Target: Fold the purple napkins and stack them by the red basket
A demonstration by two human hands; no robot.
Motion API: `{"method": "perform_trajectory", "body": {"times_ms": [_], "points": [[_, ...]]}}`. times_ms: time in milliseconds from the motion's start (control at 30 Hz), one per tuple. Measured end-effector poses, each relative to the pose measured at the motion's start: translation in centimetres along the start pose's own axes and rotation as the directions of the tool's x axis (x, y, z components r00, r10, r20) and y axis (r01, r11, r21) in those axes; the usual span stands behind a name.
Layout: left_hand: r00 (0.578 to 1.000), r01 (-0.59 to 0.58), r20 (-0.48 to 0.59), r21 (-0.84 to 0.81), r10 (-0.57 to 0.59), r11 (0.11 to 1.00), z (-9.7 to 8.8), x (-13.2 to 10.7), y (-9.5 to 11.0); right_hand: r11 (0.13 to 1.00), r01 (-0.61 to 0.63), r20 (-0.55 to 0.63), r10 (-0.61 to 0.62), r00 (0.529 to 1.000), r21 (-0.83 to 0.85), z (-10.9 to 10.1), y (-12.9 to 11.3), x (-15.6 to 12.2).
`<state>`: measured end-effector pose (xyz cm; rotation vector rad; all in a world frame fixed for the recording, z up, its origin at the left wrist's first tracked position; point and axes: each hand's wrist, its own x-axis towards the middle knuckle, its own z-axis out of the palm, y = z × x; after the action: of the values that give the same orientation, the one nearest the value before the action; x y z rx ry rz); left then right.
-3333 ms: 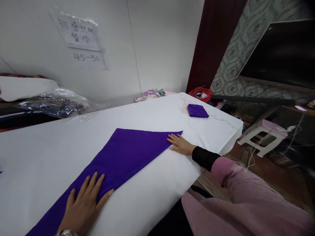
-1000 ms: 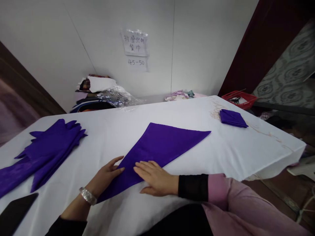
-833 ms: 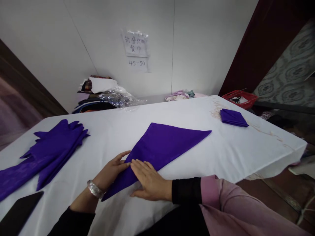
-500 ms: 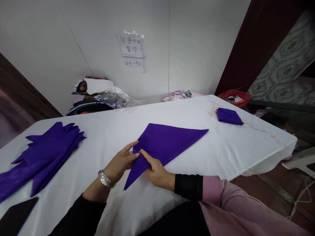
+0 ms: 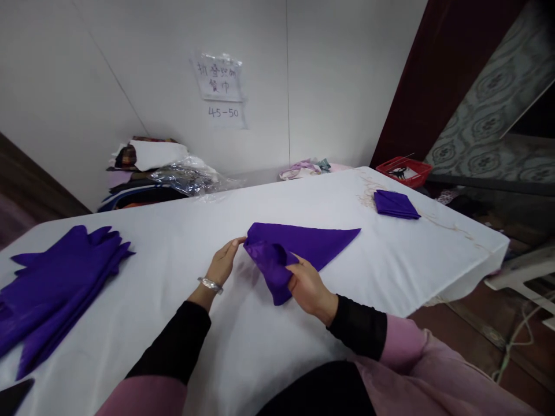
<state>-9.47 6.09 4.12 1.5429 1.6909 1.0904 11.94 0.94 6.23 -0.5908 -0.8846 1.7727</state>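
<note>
- R hand (image 5: 309,284) is pinching a lifted flap of the purple cloth (image 5: 310,234).
- L hand (image 5: 222,263) is touching its L corner; can't tell if pinching.
- Purple cloth is lying nr middle of white tablecloth (image 5: 208,225), flap curling up.
- Folded purple bundle (image 5: 396,204) is sitting R; loose purple pile (image 5: 65,283) is lying L.

From over here I've got both forearms (image 5: 359,326) angled inward: left hand (image 5: 222,263) stretched out, index finger leading; right hand (image 5: 309,286) pinching between thumb and fingers.
</note>
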Motion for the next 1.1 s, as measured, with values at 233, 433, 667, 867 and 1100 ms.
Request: {"method": "perform_trajectory", "body": {"times_ms": [233,433,667,867,1100], "points": [[0.976,-0.213,0.078,0.146,0.203,0.966,2.4,4.6,0.6,0.999,-0.009,-0.016,0.01,1.0,0.032,-1.3,-2.9,0.3],[0.95,-0.267,0.232,0.263,0.208,0.927,4.8,8.6,0.7,0.998,0.061,-0.127,-0.058,0.99,0.02,-4.8,-6.0,2.1],[0.933,-0.302,0.329,0.506,0.143,0.808,6.7,11.6,0.0,1.0,0.026,-0.443,-0.022,0.896,0.003,-13.5,-7.2,5.0],[0.945,-0.29,0.301,0.597,0.126,0.748,7.3,13.0,-1.0,0.997,-0.079,-0.525,0.065,0.849,-0.004,-19.3,-6.3,5.5],[0.947,-0.308,0.253,0.544,0.197,0.781,8.2,13.7,-0.8,0.991,-0.106,-0.524,0.047,0.85,-0.083,-20.5,-7.1,5.3]]}}
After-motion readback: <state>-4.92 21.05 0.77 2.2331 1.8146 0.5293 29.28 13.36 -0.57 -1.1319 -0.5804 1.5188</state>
